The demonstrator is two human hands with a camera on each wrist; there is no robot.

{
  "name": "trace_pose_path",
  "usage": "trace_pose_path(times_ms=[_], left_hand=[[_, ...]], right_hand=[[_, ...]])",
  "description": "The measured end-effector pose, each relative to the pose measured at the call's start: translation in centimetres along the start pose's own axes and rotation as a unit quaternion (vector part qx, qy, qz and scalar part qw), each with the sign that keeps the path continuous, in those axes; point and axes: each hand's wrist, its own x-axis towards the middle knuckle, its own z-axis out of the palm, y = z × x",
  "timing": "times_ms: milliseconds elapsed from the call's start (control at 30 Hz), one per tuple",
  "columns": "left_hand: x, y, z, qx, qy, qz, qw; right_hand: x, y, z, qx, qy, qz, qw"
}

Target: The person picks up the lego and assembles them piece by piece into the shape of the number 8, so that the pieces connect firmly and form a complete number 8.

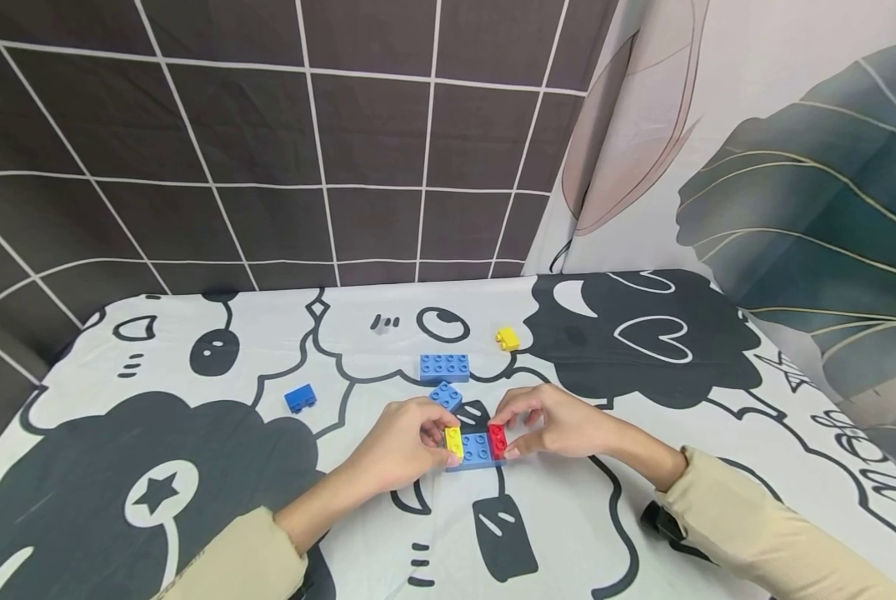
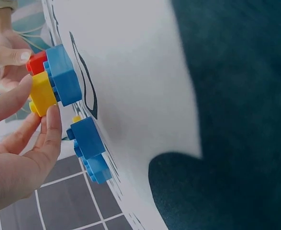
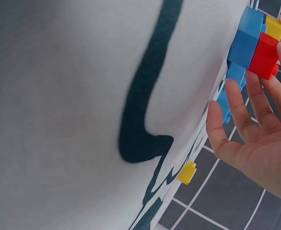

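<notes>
On the patterned cloth lies a large blue toy brick (image 1: 476,451), studs up, between both hands. My left hand (image 1: 405,442) pinches a small yellow brick (image 1: 453,442) between thumb and fingers at the blue brick's left end. The left wrist view shows blue studs in a narrow gap beside that yellow brick (image 2: 43,93). With thumb and fingertips, my right hand (image 1: 556,421) grips a small red brick (image 1: 497,442) at the opposite end. In the right wrist view the red brick (image 3: 264,55) sits against the blue one.
Just behind the hands lies a smaller blue brick (image 1: 445,396), and beyond it a long blue brick (image 1: 443,367). Another blue brick (image 1: 300,398) lies on its side to the left. A yellow brick (image 1: 508,338) is farther back, right of centre. A dark gridded curtain (image 1: 267,150) hangs behind.
</notes>
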Motion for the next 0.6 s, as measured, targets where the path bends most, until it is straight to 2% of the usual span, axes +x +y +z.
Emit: trace_pose_path(times_ms=[600], left_hand=[[0.15, 0.1, -0.06, 0.002, -0.002, -0.003, 1.0]], right_hand=[[-0.02, 0.09, -0.07, 0.0, -0.004, -0.001, 1.0]])
